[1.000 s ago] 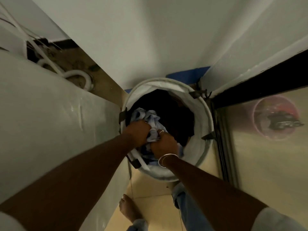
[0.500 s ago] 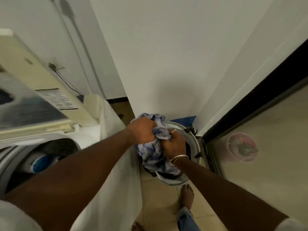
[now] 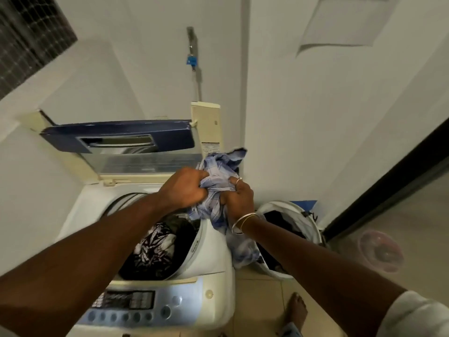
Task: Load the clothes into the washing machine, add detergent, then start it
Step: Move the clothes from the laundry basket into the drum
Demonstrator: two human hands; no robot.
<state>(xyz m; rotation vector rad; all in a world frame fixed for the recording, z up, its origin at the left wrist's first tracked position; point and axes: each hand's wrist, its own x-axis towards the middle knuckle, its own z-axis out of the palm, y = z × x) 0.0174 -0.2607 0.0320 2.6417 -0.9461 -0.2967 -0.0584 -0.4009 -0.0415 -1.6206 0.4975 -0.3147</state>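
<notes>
A top-loading white washing machine (image 3: pixel 209 254) stands open, its blue lid (image 3: pixel 116 137) raised at the back. Dark and patterned clothes (image 3: pixel 155 249) lie in the drum. My left hand (image 3: pixel 184 188) and my right hand (image 3: pixel 239 198) both grip a bunched blue checked garment (image 3: pixel 216 183), held above the machine's right rim. Part of the cloth hangs down between the machine and the white laundry basket (image 3: pixel 306 220) on the floor to the right, where dark clothes (image 3: pixel 281 220) remain. No detergent is in view.
The control panel (image 3: pixel 136 302) with buttons runs along the machine's front edge. White walls close in behind and to the right. A dark-framed glass door (image 3: pixel 388 195) stands at the right. A tap and pipe (image 3: pixel 193 59) hang on the back wall. My bare foot (image 3: pixel 295 310) is on the tiled floor.
Both hands lifted the blue checked garment out of the basket and carried it up and left to above the machine's opening. My view swung from the basket to the machine.
</notes>
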